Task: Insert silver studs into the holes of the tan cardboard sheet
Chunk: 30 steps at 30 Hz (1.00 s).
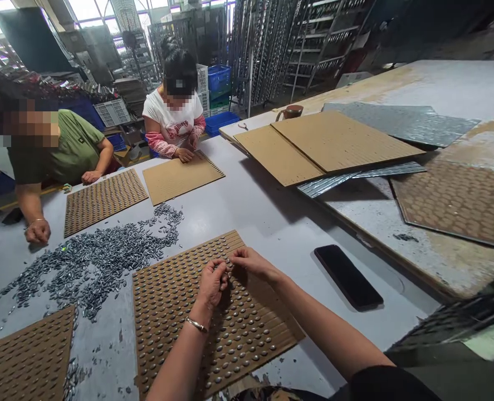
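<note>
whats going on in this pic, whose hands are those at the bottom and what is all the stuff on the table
The single view comes from a camera worn on a person's head, looking down at their own bare hands. The left hand, with a bracelet at the wrist, and the right hand meet over a brown slotted board whose holes hold small metal pieces; the fingers seem to pinch one, though it is too small to be sure. A pile of loose metal pieces lies on the grey table, and a black phone sits to the right. Two other people across the table work at similar boards.
</note>
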Tool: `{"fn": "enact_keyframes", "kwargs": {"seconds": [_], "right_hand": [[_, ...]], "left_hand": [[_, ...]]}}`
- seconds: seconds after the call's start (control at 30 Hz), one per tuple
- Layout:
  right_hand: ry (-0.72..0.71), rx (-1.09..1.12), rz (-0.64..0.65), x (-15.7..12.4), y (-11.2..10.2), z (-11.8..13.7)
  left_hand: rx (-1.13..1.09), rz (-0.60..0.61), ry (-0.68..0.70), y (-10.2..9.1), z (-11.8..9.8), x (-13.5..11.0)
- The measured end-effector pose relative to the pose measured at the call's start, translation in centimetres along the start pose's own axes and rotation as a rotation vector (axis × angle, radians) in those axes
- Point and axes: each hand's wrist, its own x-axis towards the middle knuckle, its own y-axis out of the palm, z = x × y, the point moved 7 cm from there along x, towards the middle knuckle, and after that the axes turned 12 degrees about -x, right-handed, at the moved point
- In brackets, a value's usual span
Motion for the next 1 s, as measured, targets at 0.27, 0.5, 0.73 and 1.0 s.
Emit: {"fn": "enact_keyframes", "kwargs": {"seconds": [0.27, 0.5, 0.73, 1.0], "right_hand": [[0.107, -0.313, -0.153, 3.5, -0.9, -0.9], [0.090, -0.305, -0.256, 1.3, -1.5, 0.6], [-0.462, -0.192, -0.268, -6.0, 1.0, 5.9], [-0.266, -0.220, -0.314, -4.8, 1.1, 3.1]], "left_hand": [[-0.193, -0.064, -0.108, -1.5, 0.1, -0.1], [-0.399, -0.080, -0.148, -0.9, -0.5, -0.2], [-0.650, -0.090, -0.068, 0.2, -0.6, -0.8], [-0.536, -0.174, 0.003, 0.5, 0.3, -0.6]]}}
